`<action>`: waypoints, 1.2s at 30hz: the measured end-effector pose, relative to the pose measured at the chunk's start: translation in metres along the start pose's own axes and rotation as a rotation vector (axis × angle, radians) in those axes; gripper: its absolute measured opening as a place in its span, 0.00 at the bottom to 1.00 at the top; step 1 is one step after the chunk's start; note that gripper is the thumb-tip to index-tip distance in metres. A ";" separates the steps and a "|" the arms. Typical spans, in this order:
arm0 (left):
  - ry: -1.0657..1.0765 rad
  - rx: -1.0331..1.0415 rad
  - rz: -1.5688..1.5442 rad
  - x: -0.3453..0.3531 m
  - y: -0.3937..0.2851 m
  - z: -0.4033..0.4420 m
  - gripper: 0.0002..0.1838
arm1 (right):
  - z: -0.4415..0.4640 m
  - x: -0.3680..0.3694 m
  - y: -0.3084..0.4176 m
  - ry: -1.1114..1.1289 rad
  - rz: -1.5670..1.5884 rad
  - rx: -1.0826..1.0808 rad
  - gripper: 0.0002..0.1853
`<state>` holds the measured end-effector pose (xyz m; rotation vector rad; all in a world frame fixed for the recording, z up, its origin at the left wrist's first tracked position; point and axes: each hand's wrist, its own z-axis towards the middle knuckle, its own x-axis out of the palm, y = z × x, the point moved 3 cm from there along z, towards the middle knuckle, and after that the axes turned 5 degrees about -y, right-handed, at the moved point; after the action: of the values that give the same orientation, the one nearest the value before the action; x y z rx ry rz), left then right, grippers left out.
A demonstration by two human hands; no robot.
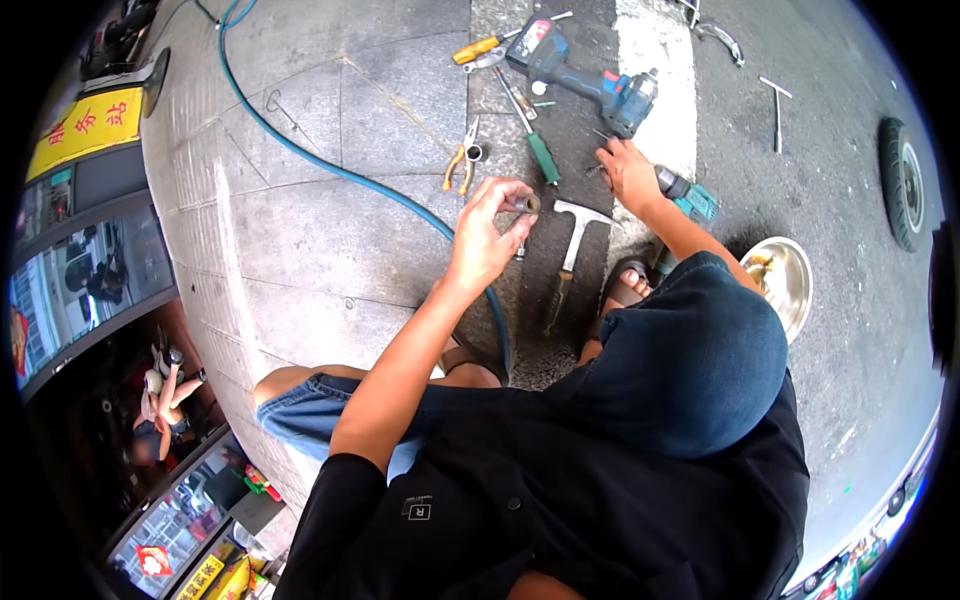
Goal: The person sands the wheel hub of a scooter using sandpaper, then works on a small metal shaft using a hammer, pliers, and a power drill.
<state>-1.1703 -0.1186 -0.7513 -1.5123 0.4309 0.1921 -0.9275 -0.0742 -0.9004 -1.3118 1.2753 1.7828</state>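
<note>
My left hand (484,238) is closed around a short, hollow metal cylinder (527,204), its open end facing up. I cannot make out whether it is a socket or a bushing. Over the ground to the right, my right hand (632,172) has its fingers stretched forward and slightly bent, just below the blue cordless impact wrench (590,86). The ground under its fingertips is partly hidden. Between my hands lie a hammer (574,240) with a pointed head and a green-handled screwdriver (542,155). Orange-handled pliers (462,165) lie beyond my left hand, touching a small metal ring or socket (475,153).
A green power tool (695,199) lies beside my right forearm, near a metal bowl (790,285). A blue hose (330,166) curves across the paving to my feet. A yellow-handled screwdriver (478,48), a T-handle wrench (777,112) and a wheel (902,185) lie farther out.
</note>
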 end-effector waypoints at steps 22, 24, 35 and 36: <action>0.208 -0.323 0.274 0.073 0.115 0.015 0.21 | -0.051 0.001 0.015 -0.070 0.846 0.552 0.09; 0.143 -0.307 0.234 0.071 0.121 0.012 0.23 | -0.045 0.000 0.011 -0.042 0.812 0.529 0.09; 0.259 -0.384 0.325 -0.128 0.027 -0.039 0.19 | 0.069 0.005 0.016 -0.150 0.294 0.211 0.12; 0.259 -0.394 0.323 -0.139 0.032 -0.043 0.19 | 0.085 0.010 0.019 -0.117 0.292 0.201 0.12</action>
<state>-1.3156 -0.1393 -0.7263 -1.8561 0.8865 0.3511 -0.9797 -0.0032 -0.8984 -0.9349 1.5974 1.8354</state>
